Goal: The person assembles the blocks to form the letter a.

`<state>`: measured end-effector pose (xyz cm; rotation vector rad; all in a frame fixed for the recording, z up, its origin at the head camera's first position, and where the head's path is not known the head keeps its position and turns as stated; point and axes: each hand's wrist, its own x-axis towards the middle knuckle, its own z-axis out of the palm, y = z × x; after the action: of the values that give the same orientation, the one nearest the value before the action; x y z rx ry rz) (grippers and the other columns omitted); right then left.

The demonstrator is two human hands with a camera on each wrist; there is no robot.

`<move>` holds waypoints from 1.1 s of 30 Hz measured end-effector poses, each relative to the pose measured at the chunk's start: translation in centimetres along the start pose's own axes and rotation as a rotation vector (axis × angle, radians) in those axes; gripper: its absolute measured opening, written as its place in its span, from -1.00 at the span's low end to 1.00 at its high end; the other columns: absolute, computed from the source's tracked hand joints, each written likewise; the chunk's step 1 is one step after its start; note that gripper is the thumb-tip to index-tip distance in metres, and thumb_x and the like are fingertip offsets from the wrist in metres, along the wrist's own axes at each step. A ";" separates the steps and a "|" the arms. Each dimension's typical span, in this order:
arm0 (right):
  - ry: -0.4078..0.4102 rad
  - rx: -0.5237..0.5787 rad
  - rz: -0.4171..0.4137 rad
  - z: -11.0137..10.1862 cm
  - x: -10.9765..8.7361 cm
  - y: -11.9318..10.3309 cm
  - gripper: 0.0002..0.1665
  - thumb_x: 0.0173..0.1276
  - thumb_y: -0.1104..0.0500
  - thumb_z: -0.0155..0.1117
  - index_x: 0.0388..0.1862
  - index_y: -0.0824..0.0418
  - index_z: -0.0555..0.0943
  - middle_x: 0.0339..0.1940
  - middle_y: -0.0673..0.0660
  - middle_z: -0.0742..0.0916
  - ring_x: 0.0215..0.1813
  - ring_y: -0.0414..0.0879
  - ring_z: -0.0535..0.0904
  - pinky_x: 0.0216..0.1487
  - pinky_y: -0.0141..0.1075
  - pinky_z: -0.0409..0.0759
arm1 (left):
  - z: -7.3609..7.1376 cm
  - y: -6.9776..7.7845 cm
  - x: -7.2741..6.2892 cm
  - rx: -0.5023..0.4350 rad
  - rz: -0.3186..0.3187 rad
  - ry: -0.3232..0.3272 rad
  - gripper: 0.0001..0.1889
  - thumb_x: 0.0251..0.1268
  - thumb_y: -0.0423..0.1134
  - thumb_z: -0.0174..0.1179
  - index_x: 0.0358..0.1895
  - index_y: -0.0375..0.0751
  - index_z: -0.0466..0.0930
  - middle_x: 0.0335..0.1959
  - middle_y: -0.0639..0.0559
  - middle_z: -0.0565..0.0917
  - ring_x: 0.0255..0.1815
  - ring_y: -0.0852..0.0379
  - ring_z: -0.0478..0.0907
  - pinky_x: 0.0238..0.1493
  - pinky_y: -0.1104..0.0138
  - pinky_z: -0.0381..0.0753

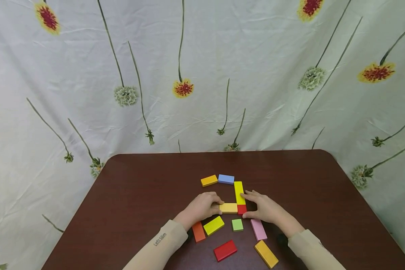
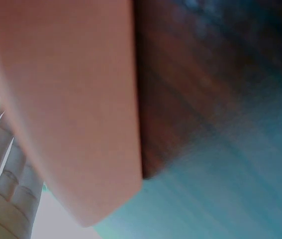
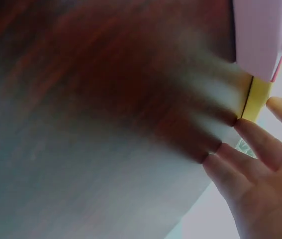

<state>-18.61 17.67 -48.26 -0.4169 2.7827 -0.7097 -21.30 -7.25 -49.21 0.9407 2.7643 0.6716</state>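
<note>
My left hand [image 1: 202, 206] pinches the left end of a pale yellow block [image 1: 228, 208] between thumb and fingers. That block's right end meets a small red block [image 1: 242, 209]. Behind the red one, a long bright yellow block [image 1: 239, 192] runs away from me. With fingers spread, my right hand [image 1: 264, 208] touches the yellow block's right side, its thumb beside the red block. In the right wrist view, fingertips of the right hand [image 3: 260, 174] rest on the table near the yellow block [image 3: 256, 99]. A blue block [image 1: 226, 179] and an orange-yellow block [image 1: 209, 180] continue the line at the back.
Loose blocks lie nearer me on the dark brown table [image 1: 138, 187]: orange [image 1: 198, 231], yellow-green [image 1: 214, 225], green [image 1: 237, 225], pink [image 1: 258, 229], a larger red one [image 1: 225, 250] and amber [image 1: 266, 254]. A flowered cloth [image 1: 266, 93] hangs behind the table.
</note>
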 end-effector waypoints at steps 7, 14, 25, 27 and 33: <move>-0.004 -0.003 -0.010 0.0 0.0 0.1 -0.19 0.15 -0.08 0.51 0.36 0.14 0.51 0.40 0.25 0.53 0.49 0.29 0.29 0.34 0.23 0.40 | -0.1 -0.1 -0.2 -0.010 0.005 -0.002 -0.71 0.18 -0.15 0.42 -0.04 -0.12 0.75 -0.15 0.11 0.70 -0.29 0.31 0.49 -0.14 0.47 0.60; -0.002 0.000 -0.002 0.1 -0.1 0.2 -0.19 0.14 -0.09 0.51 0.36 0.12 0.52 0.36 0.19 0.58 0.49 0.28 0.30 0.31 0.24 0.42 | -0.1 0.0 -0.2 0.010 0.015 -0.019 -0.70 0.17 -0.14 0.42 -0.04 -0.13 0.75 -0.15 0.10 0.70 -0.33 0.31 0.45 -0.21 0.50 0.56; 0.011 -0.009 -0.017 0.1 0.0 0.4 -0.20 0.14 -0.10 0.50 0.35 0.11 0.53 0.33 0.15 0.60 0.47 0.29 0.32 0.29 0.24 0.44 | 0.0 0.1 -0.2 0.014 0.018 -0.037 -0.69 0.17 -0.14 0.42 -0.03 -0.12 0.75 -0.15 0.11 0.69 -0.34 0.33 0.44 -0.22 0.52 0.55; 0.011 -0.011 -0.017 0.0 0.0 0.4 -0.20 0.15 -0.09 0.50 0.35 0.12 0.53 0.34 0.15 0.60 0.47 0.30 0.31 0.29 0.24 0.44 | 0.0 0.1 -0.2 0.018 0.015 -0.041 -0.69 0.17 -0.13 0.42 -0.02 -0.12 0.75 -0.15 0.11 0.69 -0.33 0.32 0.44 -0.21 0.52 0.55; 0.008 -0.013 -0.011 0.1 0.0 0.4 -0.20 0.15 -0.09 0.50 0.36 0.11 0.52 0.35 0.16 0.59 0.47 0.30 0.31 0.29 0.23 0.45 | 0.0 0.3 -0.2 0.022 0.005 -0.046 -0.68 0.17 -0.12 0.42 -0.02 -0.12 0.75 -0.14 0.11 0.69 -0.32 0.31 0.44 -0.22 0.52 0.54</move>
<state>-18.71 17.99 -48.52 -0.4332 2.7957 -0.6973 -21.06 -7.18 -49.06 0.9549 2.7360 0.6137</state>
